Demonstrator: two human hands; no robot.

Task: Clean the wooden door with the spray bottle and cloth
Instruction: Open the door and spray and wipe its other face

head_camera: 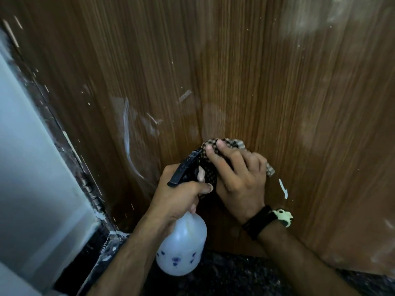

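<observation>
gripping the spray bottle (181,242) upright, nozzle aiming far-right, the left hand (177,193) is curling round its neck; the right hand (239,174) is pressing the cloth (213,146) on the door (235,71).

Brown door (235,71), checked cloth (210,167)
</observation>
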